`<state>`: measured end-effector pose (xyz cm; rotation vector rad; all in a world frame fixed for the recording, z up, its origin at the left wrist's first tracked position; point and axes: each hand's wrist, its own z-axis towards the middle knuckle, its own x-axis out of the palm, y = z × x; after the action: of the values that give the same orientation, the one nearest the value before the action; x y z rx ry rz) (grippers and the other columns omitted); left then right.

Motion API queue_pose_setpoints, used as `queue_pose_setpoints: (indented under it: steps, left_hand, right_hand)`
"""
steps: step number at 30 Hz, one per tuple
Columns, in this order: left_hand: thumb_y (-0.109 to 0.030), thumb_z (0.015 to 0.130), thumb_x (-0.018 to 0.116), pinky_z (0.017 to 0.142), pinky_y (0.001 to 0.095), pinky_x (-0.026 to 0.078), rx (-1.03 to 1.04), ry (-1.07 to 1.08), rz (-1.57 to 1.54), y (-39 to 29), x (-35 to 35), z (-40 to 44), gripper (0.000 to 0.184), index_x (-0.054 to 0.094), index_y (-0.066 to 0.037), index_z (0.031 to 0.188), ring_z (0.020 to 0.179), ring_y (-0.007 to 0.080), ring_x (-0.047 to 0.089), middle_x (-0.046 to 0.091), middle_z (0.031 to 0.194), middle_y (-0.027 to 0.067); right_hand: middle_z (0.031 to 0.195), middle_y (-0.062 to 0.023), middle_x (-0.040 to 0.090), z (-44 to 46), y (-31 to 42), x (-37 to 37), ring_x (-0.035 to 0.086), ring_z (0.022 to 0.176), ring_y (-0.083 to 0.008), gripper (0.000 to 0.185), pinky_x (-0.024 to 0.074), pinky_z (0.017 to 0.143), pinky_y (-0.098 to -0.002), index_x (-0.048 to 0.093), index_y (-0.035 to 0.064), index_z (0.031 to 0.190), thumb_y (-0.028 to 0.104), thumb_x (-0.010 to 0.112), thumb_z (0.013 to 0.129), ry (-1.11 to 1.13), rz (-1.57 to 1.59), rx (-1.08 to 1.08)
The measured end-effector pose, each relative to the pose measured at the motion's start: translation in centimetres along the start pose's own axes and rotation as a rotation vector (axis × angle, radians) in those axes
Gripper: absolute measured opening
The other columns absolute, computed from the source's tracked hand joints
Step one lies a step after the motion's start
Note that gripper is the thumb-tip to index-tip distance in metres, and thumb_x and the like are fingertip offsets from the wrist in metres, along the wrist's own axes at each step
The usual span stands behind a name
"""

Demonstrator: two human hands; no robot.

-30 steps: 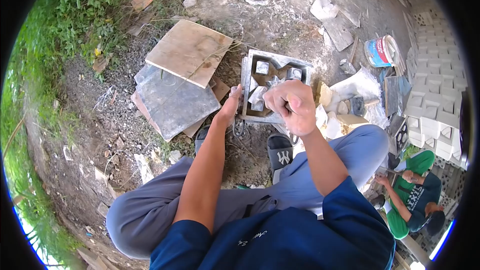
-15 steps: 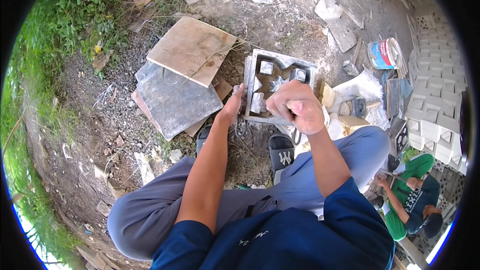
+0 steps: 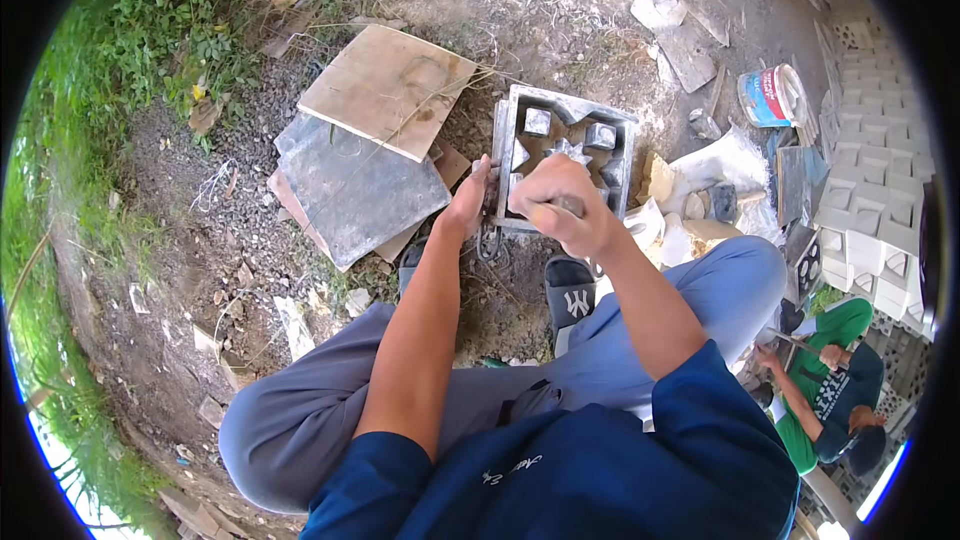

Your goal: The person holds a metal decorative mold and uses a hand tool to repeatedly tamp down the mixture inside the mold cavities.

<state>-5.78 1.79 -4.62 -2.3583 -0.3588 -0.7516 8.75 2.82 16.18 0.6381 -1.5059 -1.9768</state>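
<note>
A square grey metal mould [image 3: 628, 155] with block-shaped and star-shaped inserts lies on the ground in front of me. Along its left edge, my left hand [image 3: 474, 195] rests against the side, fingers pointing away from me and seemingly held together; what they may grip is hidden. Over the mould's near part, my right hand [image 3: 562, 208] is closed in a fist around something I cannot make out. That hand hides some of the inserts. A metal loop [image 3: 489, 243] hangs at the near left corner of the mould.
Left of the mould are a wooden board [image 3: 388, 90] and a grey slab [image 3: 362, 190]. A labelled bucket [image 3: 772, 97], white sacking [image 3: 722, 165] and stacked blocks [image 3: 870, 160] lie right. Another person [image 3: 835, 385] sits at lower right.
My right hand has shifted left over the mould and its wrist has turned. My left hand remains at the mould's left side. The view has moved slightly.
</note>
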Motion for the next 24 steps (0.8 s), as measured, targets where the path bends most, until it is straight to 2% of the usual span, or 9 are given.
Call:
queue_pose_setpoints:
  steps: [2,3,7,10,15,18,20,22,24]
  left_hand:
    - [-0.051,0.109,0.028,0.102,0.038,0.041,0.069,0.064,0.002,0.8,-1.1,1.0,0.056,0.05,-0.008,0.136,0.109,0.0211,0.056,0.063,0.12,0.0084]
    - [-0.051,0.109,0.028,0.101,0.0383,0.041,0.064,0.106,-0.048,0.7,-1.0,1.2,0.056,0.051,-0.008,0.135,0.108,0.0209,0.057,0.063,0.119,0.008]
    - [-0.05,0.109,0.029,0.098,0.0386,0.044,-0.017,0.12,-0.065,0.6,-1.7,1.3,0.055,0.052,-0.006,0.133,0.105,0.0203,0.058,0.063,0.115,0.0069]
    - [-0.05,0.109,0.029,0.097,0.0378,0.045,0.011,0.132,-0.099,0.9,-1.7,1.0,0.055,0.05,-0.007,0.136,0.105,0.0208,0.058,0.064,0.114,0.0074]
    - [-0.05,0.109,0.029,0.104,0.0396,0.043,-0.011,0.169,-0.066,1.3,-3.3,2.7,0.061,0.039,-0.003,0.146,0.12,0.0242,0.055,0.058,0.128,0.0122]
    - [-0.05,0.109,0.028,0.105,0.0406,0.042,0.053,0.158,-0.04,0.8,-2.0,1.2,0.06,0.041,-0.003,0.145,0.12,0.0247,0.055,0.058,0.129,0.0127]
    - [-0.051,0.109,0.028,0.103,0.0412,0.043,0.062,0.073,-0.069,-0.2,-0.3,0.4,0.059,0.046,-0.004,0.141,0.114,0.0241,0.057,0.061,0.124,0.0127]
    - [-0.051,0.109,0.028,0.103,0.0425,0.043,0.063,0.139,0.017,-0.4,-0.2,-0.1,0.058,0.048,-0.006,0.139,0.112,0.0242,0.058,0.063,0.123,0.0126]
    - [-0.049,0.109,0.028,0.103,0.0413,0.044,-0.024,0.209,-0.068,0.6,-2.4,1.6,0.054,0.049,-0.009,0.138,0.117,0.0248,0.058,0.061,0.126,0.0117]
  right_hand:
    - [0.049,-0.0023,0.024,-0.2,-2.5,0.3,0.026,0.042,-0.0178,0.072,0.0212,0.043,-0.0346,0.027,0.006,0.056,0.059,0.055,0.096,-0.046,-0.065,0.108]
    - [0.049,-0.0023,0.026,0.2,-1.8,0.6,0.027,0.042,-0.0173,0.067,0.0224,0.044,-0.0341,0.028,0.0061,0.056,0.05,0.06,0.095,-0.031,-0.101,0.096]
    - [0.05,-0.0031,0.028,0.0,1.0,0.2,0.027,0.044,-0.0159,0.061,0.0236,0.045,-0.0333,0.03,0.0055,0.056,0.038,0.066,0.092,0.081,-0.107,-0.007]
    - [0.05,-0.0029,0.026,-0.4,-2.7,0.7,0.025,0.043,-0.0166,0.06,0.0233,0.044,-0.0331,0.029,0.0063,0.056,0.035,0.068,0.091,-0.028,-0.099,0.177]
    - [0.05,-0.0026,0.027,0.1,1.1,0.6,0.026,0.045,-0.0151,0.056,0.0239,0.045,-0.0318,0.031,0.0061,0.055,0.028,0.066,0.093,0.029,-0.119,-0.018]
    - [0.049,-0.0017,0.028,-1.6,-3.9,0.2,0.026,0.044,-0.0165,0.056,0.0235,0.045,-0.0318,0.033,0.0064,0.055,0.029,0.067,0.092,-0.103,-0.086,0.125]
    - [0.049,-0.0013,0.029,-0.8,-1.9,0.6,0.027,0.043,-0.0177,0.052,0.0238,0.045,-0.0326,0.035,0.0058,0.055,0.026,0.066,0.091,-0.116,-0.079,0.117]
    - [0.048,-0.003,0.032,-0.2,0.4,1.1,0.031,0.041,-0.0179,0.046,0.0257,0.044,-0.0332,0.039,0.0046,0.055,0.021,0.063,0.09,-0.059,-0.089,-0.008]
    - [0.049,-0.0081,0.047,-0.7,0.5,0.7,0.045,0.04,-0.0192,0.031,0.0351,0.045,-0.0315,0.057,0.0001,0.06,0.016,0.061,0.086,-0.089,-0.137,-0.039]
